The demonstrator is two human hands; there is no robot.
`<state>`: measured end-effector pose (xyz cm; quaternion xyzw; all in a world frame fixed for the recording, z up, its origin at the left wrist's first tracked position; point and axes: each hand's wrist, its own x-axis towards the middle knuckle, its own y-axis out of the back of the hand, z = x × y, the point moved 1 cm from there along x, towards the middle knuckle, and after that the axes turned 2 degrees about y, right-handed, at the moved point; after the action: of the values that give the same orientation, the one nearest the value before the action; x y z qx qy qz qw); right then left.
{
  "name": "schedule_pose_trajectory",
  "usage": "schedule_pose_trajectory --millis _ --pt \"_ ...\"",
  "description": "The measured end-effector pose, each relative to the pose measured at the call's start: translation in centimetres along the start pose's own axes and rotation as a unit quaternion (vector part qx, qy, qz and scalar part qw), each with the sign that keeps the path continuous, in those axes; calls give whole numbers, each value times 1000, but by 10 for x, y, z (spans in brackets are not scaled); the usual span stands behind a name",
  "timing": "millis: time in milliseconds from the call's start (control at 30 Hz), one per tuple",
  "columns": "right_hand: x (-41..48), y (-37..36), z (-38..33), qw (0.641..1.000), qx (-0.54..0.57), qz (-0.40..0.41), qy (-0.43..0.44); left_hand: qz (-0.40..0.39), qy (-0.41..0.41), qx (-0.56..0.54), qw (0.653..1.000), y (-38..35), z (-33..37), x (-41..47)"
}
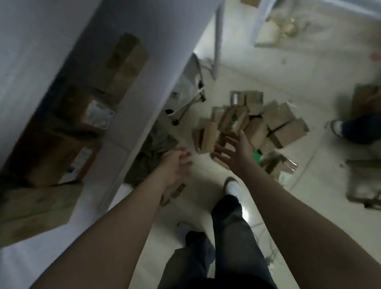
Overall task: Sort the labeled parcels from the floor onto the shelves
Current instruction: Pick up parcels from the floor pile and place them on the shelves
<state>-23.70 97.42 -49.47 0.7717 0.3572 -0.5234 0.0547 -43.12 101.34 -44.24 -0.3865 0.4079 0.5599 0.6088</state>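
Note:
A heap of brown cardboard parcels (250, 125) lies on the pale floor ahead of me. My right hand (234, 151) stretches out above the near edge of the heap, fingers spread, holding nothing. My left hand (176, 166) hangs lower and to the left, fingers loosely apart and empty, over bare floor. White shelves (122, 118) rise on my left, with several brown parcels (122, 65) stacked on them, some showing white labels.
Another person's leg and shoe (356, 129) stand at the right. A dark metal frame (377, 183) lies on the floor at the right. A grey cloth (151, 152) and a wheeled stand (188, 103) sit by the shelf foot. A second white shelf unit (262, 6) stands further back.

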Motion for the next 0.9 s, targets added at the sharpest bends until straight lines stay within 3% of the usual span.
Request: schedule_pose_trajectory --millis 267,500,633,733,900 --pt "31 202 -27 987 80 142 -2 -88 57 195 975 -187 -56 69" --pt "123 324 -8 967 -24 248 -53 -91 93 306 943 -301 -113 199" --pt "204 391 8 940 -138 307 -49 -104 91 362 922 -351 -155 293" --pt "263 435 25 928 -198 313 -44 -115 83 385 912 -381 -195 349" --pt "350 477 53 935 -185 296 -58 -144 72 419 894 -415 -258 426"
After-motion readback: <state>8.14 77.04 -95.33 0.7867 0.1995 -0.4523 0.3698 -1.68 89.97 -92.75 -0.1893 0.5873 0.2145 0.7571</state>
